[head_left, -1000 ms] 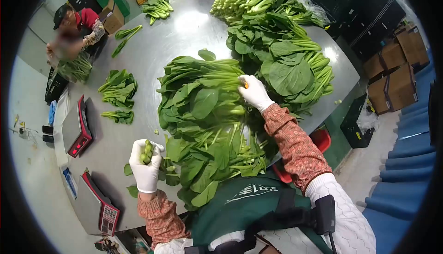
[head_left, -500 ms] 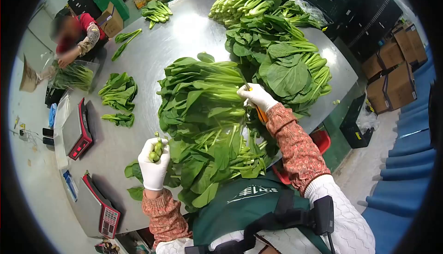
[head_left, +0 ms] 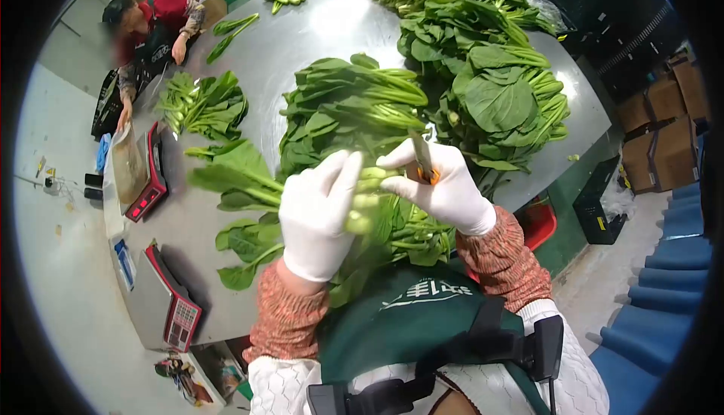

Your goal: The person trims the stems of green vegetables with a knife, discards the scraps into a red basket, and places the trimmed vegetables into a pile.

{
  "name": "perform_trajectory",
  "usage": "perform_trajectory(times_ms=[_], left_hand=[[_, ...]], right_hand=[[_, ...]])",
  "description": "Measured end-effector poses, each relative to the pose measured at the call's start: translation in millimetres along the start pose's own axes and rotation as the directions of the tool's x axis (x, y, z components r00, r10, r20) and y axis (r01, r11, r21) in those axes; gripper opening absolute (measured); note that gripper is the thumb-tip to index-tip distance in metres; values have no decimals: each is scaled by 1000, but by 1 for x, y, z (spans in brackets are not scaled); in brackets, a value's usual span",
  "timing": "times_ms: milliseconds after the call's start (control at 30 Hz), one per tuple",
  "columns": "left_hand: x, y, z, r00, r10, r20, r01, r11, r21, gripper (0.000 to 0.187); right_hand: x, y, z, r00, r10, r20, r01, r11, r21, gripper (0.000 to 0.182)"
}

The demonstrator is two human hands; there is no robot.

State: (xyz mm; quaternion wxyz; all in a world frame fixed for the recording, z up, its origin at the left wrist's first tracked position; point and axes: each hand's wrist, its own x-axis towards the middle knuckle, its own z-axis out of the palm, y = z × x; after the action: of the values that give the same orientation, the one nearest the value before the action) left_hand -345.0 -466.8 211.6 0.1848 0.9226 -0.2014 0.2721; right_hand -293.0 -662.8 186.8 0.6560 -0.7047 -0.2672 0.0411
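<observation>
Both my hands wear white gloves and meet low over the steel table. My left hand is closed around stalks of leafy greens; their leaves spread to the left and the pale stem ends point right, blurred by motion. Close beside it, my right hand grips a small knife with an orange part at the handle and the blade pointing up. The right fingertips are at the stem ends; whether they pinch them is hard to tell. Loose greens lie beneath, and a heap of greens lies just beyond.
A larger pile of greens covers the right side of the steel table. Small bunches lie on the left. Two red scales stand at the left edge, near a person. A red basket sits below the right edge.
My left hand has moved right and now holds leafy stalks. My right hand has come down and back from the heap with the knife. The other person's bagged greens are gone from their hands.
</observation>
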Motion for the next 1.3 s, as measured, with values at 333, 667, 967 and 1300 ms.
perform_trajectory(times_ms=[333,667,967,1300], left_hand=[[-22,10,27,984,-159,85,167,982,-89,33],[-30,-8,21,863,-183,470,444,719,-535,32],[-37,-7,35,890,-225,396,431,697,-573,32],[-32,-4,26,975,-36,221,43,999,-25,28]], right_hand=[[-49,32,20,991,90,-102,-124,902,-413,31],[-46,28,-12,950,276,150,-295,946,131,35],[-38,24,6,991,105,85,-112,990,82,23],[-46,43,-2,994,41,99,-15,968,-249,16]])
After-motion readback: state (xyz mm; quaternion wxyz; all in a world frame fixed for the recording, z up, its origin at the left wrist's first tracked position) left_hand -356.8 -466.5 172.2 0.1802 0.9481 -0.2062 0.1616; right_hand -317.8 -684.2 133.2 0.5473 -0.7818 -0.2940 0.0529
